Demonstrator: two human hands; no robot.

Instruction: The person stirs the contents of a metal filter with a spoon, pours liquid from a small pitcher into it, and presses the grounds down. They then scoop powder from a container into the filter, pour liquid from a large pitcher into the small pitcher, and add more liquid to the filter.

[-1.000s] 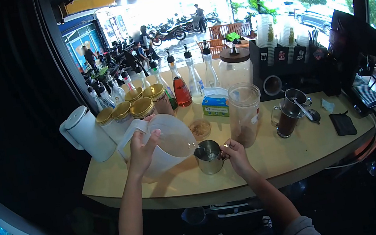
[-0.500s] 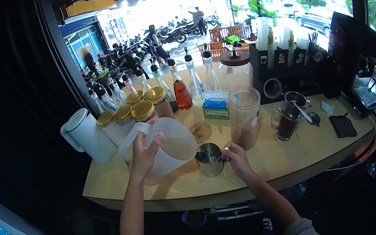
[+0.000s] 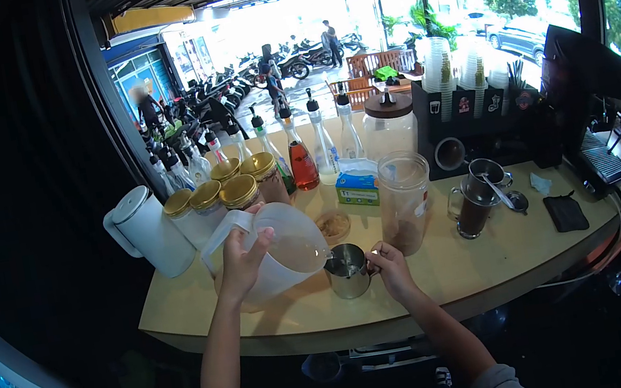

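Tilted to the right, a translucent plastic pitcher has its spout at the rim of a small metal milk jug. My left hand is closed around the pitcher's handle. Liquid shows at the spout, over the jug's opening. My right hand grips the jug's handle from the right side, and the jug is upright on the counter. Just behind the jug lies a round lid with brown powder on it. A tall clear canister holding some brown powder stands behind my right hand.
Gold-lidded jars and a white jug stand on the wooden counter at left. Pump bottles line the back, near a tissue box. Rightward are a glass mug of dark drink, a black pouch and stacked cups.
The pitcher stays tilted at the metal jug, with both hands keeping their holds. The whole view has shifted slightly. People outside have changed position.
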